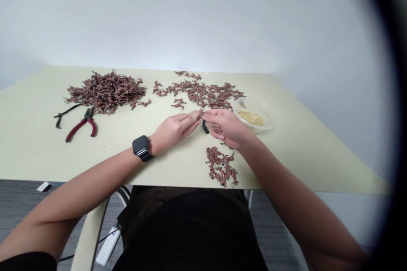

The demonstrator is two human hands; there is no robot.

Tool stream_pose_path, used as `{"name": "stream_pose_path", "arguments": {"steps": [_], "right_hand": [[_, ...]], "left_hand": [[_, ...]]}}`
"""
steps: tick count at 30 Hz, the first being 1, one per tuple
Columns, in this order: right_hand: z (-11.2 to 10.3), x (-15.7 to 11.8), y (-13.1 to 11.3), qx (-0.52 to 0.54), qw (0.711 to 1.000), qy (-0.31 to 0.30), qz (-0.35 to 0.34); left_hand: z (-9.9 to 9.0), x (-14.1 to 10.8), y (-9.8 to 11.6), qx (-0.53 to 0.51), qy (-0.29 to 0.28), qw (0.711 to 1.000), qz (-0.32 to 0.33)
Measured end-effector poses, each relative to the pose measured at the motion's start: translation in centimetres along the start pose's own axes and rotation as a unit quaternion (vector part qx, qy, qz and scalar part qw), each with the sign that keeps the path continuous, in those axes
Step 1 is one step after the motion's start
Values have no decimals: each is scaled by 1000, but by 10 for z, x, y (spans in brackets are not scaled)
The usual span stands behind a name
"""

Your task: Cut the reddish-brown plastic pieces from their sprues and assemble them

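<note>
My left hand (176, 129), with a black smartwatch (142, 147) on its wrist, is closed with a small brown animal figurine (200, 116) pinched at its fingertips. My right hand (227, 126) meets it there, thumb and fingers pressed together at the figurine; whatever they pinch is too small to make out. Between the hands a black curved handle (205, 127) shows, partly covered by the right hand. Just beyond the right hand stands a clear round bowl (269, 120) with tiny gold-coloured pieces (250, 117) in it. A small group of figurines (221, 165) lies near the table's front edge.
A tall heap of brown figurines (106, 91) stands at the back left. More figurines (206, 93) lie spread across the back middle. Red-handled pliers (83, 125) and a black strip (65, 112) rest on the pale table (133, 114), which meets a wall behind.
</note>
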State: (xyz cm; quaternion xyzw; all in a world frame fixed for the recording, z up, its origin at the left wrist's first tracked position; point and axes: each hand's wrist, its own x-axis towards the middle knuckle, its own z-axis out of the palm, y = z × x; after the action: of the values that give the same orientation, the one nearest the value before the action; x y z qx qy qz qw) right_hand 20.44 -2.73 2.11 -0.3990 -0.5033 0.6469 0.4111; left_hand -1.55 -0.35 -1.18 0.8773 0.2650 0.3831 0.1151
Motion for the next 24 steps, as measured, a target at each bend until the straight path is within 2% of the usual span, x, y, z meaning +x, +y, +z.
{"name": "stream_pose_path", "arguments": {"steps": [3, 5, 6, 7, 9, 11, 13, 15, 17, 19, 21, 24], "right_hand": [[-4, 0, -3, -6, 999, -31, 21], [-7, 2, -1, -109, 994, 21, -20], [-8, 3, 1, -194, 977, 67, -55], [-10, 4, 5, -292, 945, 114, -90], [-13, 6, 15, -482, 849, 166, -136], [-15, 8, 25, -612, 767, 144, -127], [-16, 8, 31, -680, 716, 114, -109], [-18, 7, 29, -701, 695, 119, -110], [-21, 5, 20, -681, 701, 163, -137], [-26, 3, 9, -619, 731, 222, -184], [-31, 2, 1, -527, 790, 236, -205], [-37, 5, 0, -377, 890, 208, -149]], "left_hand": [[-4, 3, 2, -16, -6, 1000, -13], [-3, 5, 6, -76, 12, 994, -77], [-2, 7, 7, -126, 24, 984, -122], [-1, 9, 7, -186, 35, 967, -168], [2, 12, 4, -308, 56, 916, -249], [3, 14, -3, -392, 81, 859, -320], [1, 16, -12, -435, 106, 812, -373], [-1, 17, -17, -458, 123, 787, -395], [-3, 18, -18, -466, 124, 785, -390], [-4, 18, -15, -453, 118, 801, -372], [-3, 17, -11, -437, 114, 824, -342], [0, 15, -4, -449, 105, 837, -294]]}}
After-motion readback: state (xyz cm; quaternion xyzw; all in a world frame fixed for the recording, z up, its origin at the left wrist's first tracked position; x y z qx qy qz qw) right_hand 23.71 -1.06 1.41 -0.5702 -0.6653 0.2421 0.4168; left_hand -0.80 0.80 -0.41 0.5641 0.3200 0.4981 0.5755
